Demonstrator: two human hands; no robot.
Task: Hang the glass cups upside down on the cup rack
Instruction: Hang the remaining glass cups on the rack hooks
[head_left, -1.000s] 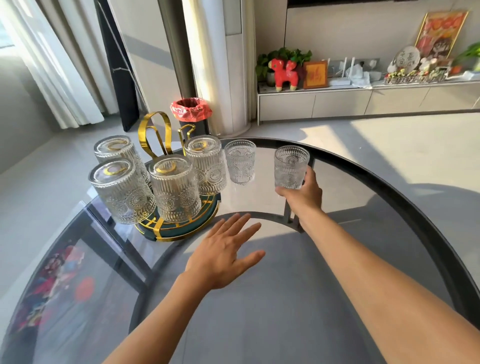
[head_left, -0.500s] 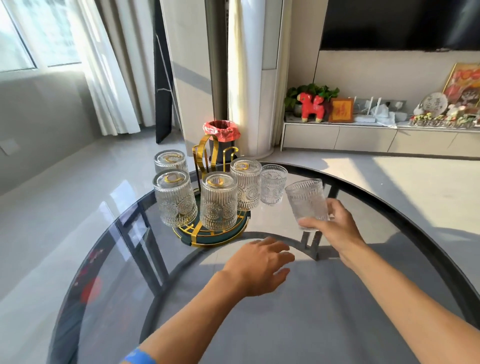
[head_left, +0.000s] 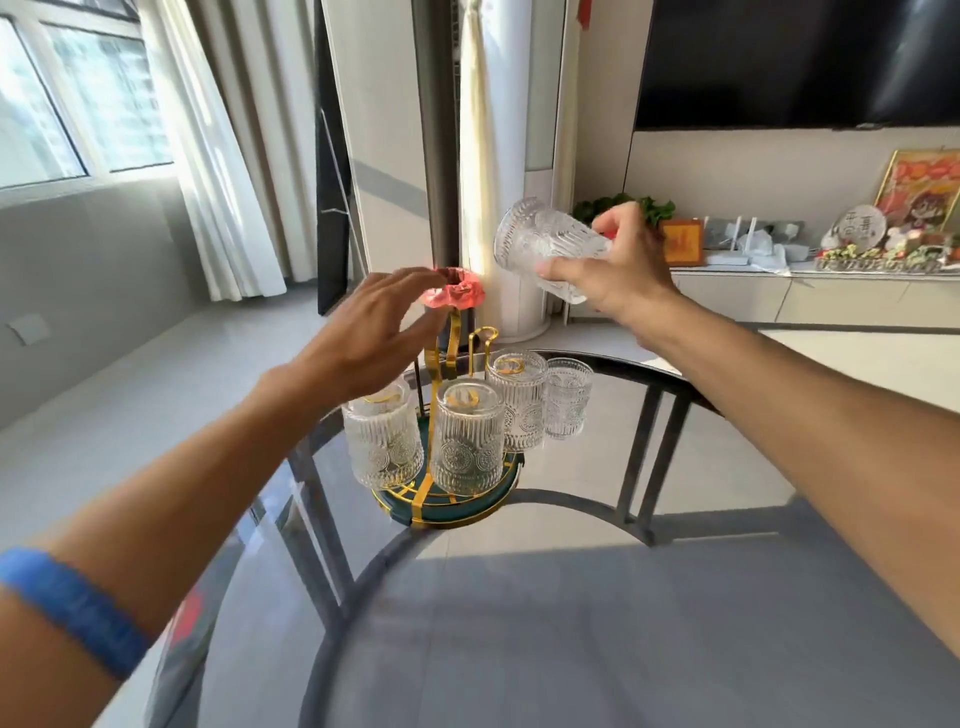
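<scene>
My right hand (head_left: 618, 270) grips an embossed glass cup (head_left: 545, 241), lifted high above the table and tipped on its side with its mouth to the left. Below stands the cup rack (head_left: 452, 506), a green round base with gold prongs, on the glass table. Several cups hang upside down on it, among them a front one (head_left: 467, 436), a left one (head_left: 382, 441) and a right one (head_left: 517, 400). One more cup (head_left: 568, 400) stands upright on the table right of the rack. My left hand (head_left: 374, 332) hovers open over the rack's gold hooks (head_left: 480, 338).
The round glass table (head_left: 519, 623) has a dark rim and a metal frame beneath. Behind the rack stands a bin with a red liner (head_left: 460, 296) on the floor. A low cabinet (head_left: 831, 296) with ornaments runs along the right wall, under a television.
My right hand lifted the cup from the table up above the rack and tipped it sideways. My left hand rose from the table to above the rack. The camera tilted up.
</scene>
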